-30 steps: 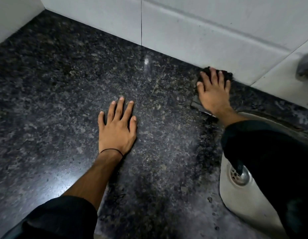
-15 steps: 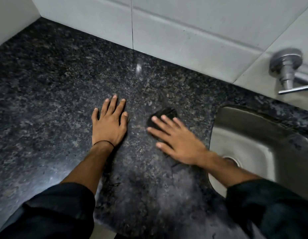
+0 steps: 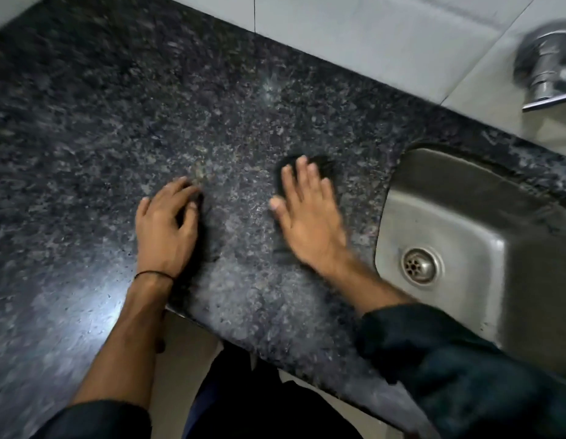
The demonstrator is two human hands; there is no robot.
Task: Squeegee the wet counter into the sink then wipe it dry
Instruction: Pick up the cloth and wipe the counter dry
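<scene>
1. Right hand (image 3: 310,217) pressed flat, fingers spread and laid out straight, on a dark cloth (image 3: 323,164) that shows only as a dark edge past the fingertips at 12 o'clock of the palm (most of it hidden beneath the hand, so its shape hard to tell).
2. Left hand (image 3: 166,226) resting on the counter (image 3: 85,122) at 9 o'clock of the right one, well apart from it, fingers curled loosely inward, gripping nothing.
3. Sink (image 3: 484,223) at 3 o'clock of the cloth, close by, drain (image 3: 420,265) visible in its floor; tap (image 3: 544,64) up at 1 o'clock against the tiled wall.
4. No squeegee in view; judged from the flat-palm press on cloth, the wipe-dry step in hand, not the squeegee step.
5. Next move, as a judgement: steady downward pressure and overlapping strokes across the stone, probably toward 3 o'clock so any leftover film ends at the sink rim (wetness itself hard to read through the blur and glare).
</scene>
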